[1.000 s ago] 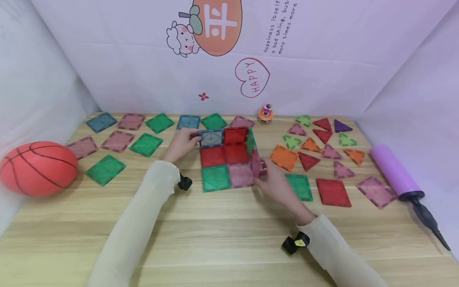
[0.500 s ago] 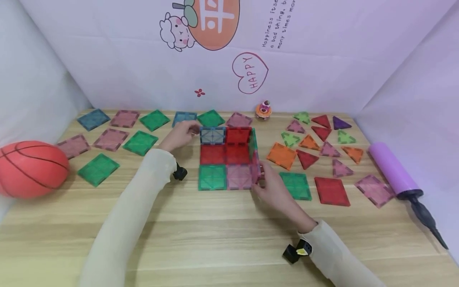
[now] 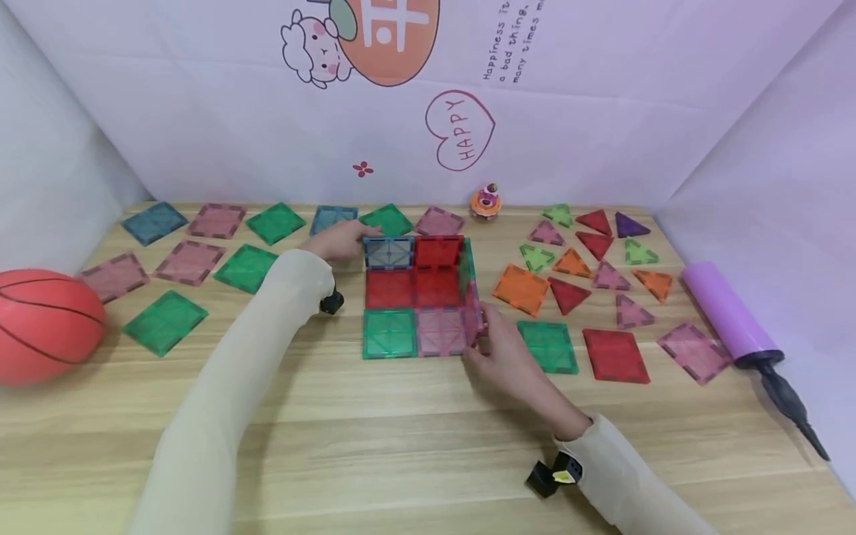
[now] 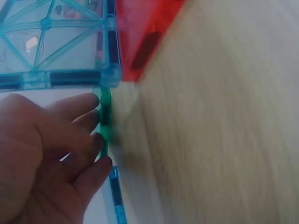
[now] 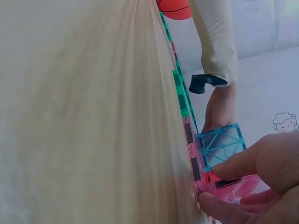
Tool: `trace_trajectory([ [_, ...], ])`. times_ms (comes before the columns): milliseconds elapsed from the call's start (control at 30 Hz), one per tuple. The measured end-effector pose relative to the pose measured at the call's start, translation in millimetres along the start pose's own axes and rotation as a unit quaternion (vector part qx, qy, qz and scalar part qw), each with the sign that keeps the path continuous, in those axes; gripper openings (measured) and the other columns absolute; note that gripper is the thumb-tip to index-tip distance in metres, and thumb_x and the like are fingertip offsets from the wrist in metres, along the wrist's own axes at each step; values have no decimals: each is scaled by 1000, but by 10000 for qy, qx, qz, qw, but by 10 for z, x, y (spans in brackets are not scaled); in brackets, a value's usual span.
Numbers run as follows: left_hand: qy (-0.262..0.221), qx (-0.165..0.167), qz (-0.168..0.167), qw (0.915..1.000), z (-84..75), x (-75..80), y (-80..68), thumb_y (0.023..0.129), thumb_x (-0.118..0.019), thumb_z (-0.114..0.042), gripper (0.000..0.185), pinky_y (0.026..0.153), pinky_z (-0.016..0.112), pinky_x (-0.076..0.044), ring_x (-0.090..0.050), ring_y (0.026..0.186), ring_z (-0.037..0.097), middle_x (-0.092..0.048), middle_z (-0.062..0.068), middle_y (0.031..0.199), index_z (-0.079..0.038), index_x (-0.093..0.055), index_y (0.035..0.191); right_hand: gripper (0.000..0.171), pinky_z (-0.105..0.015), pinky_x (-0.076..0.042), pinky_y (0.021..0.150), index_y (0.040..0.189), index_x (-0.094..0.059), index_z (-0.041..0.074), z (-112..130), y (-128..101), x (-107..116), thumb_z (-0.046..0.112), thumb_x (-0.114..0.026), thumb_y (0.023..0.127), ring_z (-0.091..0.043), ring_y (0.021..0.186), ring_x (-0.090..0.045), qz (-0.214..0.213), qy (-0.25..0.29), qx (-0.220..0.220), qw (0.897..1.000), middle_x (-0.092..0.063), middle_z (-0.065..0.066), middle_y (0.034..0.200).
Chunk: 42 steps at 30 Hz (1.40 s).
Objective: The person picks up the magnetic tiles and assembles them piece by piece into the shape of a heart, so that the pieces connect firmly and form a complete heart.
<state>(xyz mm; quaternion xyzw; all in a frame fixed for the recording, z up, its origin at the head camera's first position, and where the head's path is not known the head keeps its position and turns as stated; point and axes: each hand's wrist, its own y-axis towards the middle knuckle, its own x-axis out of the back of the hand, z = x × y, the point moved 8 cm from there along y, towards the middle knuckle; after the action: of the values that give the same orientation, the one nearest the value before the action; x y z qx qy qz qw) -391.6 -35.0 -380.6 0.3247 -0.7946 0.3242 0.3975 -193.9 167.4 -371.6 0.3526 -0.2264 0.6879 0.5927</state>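
Four flat square magnetic tiles form a base: red tiles (image 3: 389,288) at the back, a green tile (image 3: 389,333) and a pink tile (image 3: 440,331) in front. Upright along the back edge stand a blue tile (image 3: 389,253) and a red tile (image 3: 438,252). On the right edge stand a green tile (image 3: 467,260) and a pink tile (image 3: 472,316). My right hand (image 3: 506,349) pinches that upright pink tile between thumb and index finger. Behind the blue tile, my left hand (image 3: 336,241) reaches with relaxed fingers, fingertips (image 4: 88,100) right at a loose green tile (image 3: 388,219).
Loose square tiles, including a blue one (image 3: 154,222), lie at the back left beside a red ball (image 3: 47,327). Triangles (image 3: 594,245) and a red square (image 3: 616,356) spread to the right, near a purple pump (image 3: 729,312). A small figurine (image 3: 486,202) stands at the back.
My left hand has left the blue tile's side and reached back and right to the loose green tile. The right hand keeps its grip on the pink tile. The head view has shifted slightly.
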Motion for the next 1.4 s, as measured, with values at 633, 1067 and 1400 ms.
trace_trajectory([
  [633, 442, 231, -187, 9986, -7, 199, 380, 87, -65, -40, 74, 112, 46, -31, -36, 132, 29, -39, 13, 147, -7, -35, 146, 67, -32, -57, 72, 139, -34, -1, 107, -83, 19, 0, -70, 82, -22, 91, -63, 57, -113, -63, 9999, -59, -17, 111],
  [1067, -522, -40, -1371, 9892, 2, 569, 168, 84, -66, -30, 84, 105, 48, -36, -38, 129, 32, -32, 18, 150, -4, -21, 150, 67, -33, -56, 73, 139, -34, -4, 47, -45, 5, -2, -69, 82, -24, 90, -64, 61, -81, -55, 9999, -59, -19, 112],
  [1400, -1071, -136, -1678, 9799, 65, 592, -261, 81, -68, -31, 95, 101, 52, -40, -37, 128, 33, -25, 19, 150, -8, -10, 153, 68, -39, -56, 79, 142, -32, -2, -34, 21, -17, 1, -66, 84, -26, 95, -64, 218, 94, -303, 9993, -59, -19, 115],
])
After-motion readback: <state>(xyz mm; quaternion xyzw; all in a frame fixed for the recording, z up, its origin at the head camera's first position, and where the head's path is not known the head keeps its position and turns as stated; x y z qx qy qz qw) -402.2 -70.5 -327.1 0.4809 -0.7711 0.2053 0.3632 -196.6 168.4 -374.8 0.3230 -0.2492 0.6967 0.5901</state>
